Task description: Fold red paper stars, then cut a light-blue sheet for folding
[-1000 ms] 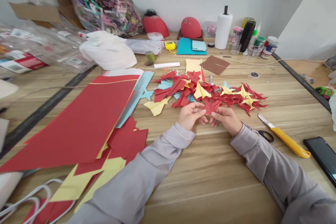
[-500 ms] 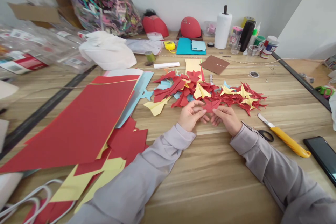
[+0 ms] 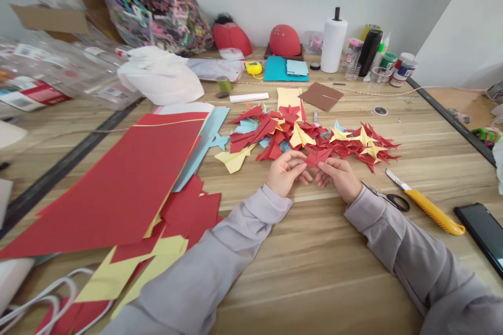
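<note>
- My left hand (image 3: 286,174) and right hand (image 3: 340,179) pinch a small red folded paper (image 3: 318,157) from either side, thumbs towards me.
- My forearms, in grey sleeves (image 3: 236,238), slant inward over the desk (image 3: 314,282), and the paper sits between my hands, just before a pile of folded pieces (image 3: 271,133).
- At the back left, a clear bag (image 3: 157,10) bulges with multicoloured strips, beside a cardboard box (image 3: 51,18) whose inside I can't see.
- Far right, lidded jars (image 3: 401,70) stand near a clear cup (image 3: 381,77).
</note>
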`<action>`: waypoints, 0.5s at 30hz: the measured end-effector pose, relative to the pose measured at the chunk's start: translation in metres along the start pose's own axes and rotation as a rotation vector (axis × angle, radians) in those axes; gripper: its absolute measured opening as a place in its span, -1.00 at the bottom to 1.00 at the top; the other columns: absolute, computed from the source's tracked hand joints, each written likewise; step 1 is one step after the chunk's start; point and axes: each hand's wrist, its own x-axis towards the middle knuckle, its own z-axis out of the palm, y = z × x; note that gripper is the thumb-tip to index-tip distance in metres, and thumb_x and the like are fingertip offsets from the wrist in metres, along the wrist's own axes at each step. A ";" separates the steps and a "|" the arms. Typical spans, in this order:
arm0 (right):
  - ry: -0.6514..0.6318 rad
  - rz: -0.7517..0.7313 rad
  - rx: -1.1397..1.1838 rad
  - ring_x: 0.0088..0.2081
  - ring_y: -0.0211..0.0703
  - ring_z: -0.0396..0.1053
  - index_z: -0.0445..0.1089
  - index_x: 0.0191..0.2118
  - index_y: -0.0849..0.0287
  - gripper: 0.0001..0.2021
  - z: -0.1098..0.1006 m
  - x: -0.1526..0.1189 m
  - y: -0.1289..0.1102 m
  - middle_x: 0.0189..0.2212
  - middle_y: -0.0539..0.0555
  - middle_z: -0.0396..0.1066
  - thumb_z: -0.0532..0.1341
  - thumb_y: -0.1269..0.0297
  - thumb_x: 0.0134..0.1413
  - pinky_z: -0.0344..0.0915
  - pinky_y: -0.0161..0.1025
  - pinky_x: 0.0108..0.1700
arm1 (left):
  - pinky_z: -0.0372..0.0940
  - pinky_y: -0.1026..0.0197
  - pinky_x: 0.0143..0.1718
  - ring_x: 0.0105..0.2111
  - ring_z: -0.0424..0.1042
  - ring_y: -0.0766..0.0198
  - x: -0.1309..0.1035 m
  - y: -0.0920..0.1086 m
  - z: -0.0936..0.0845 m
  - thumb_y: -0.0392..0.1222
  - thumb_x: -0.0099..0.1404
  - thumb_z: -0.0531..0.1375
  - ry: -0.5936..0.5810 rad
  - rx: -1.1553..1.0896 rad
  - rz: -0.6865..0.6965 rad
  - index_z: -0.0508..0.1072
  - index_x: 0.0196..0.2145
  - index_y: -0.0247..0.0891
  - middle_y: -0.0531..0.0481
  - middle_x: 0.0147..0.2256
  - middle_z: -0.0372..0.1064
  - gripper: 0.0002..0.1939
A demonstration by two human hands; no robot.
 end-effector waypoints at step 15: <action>0.023 -0.068 -0.086 -0.67 -0.32 0.32 0.32 -0.56 0.20 -0.54 0.001 0.001 0.004 -0.67 -0.01 0.41 0.33 -0.16 -0.27 0.29 -0.36 -0.62 | 0.35 0.27 -0.60 -0.65 0.42 0.30 -0.004 0.002 0.002 -0.06 -0.07 0.38 0.013 0.113 0.026 0.40 -0.53 -0.33 0.02 -0.66 0.41 -0.69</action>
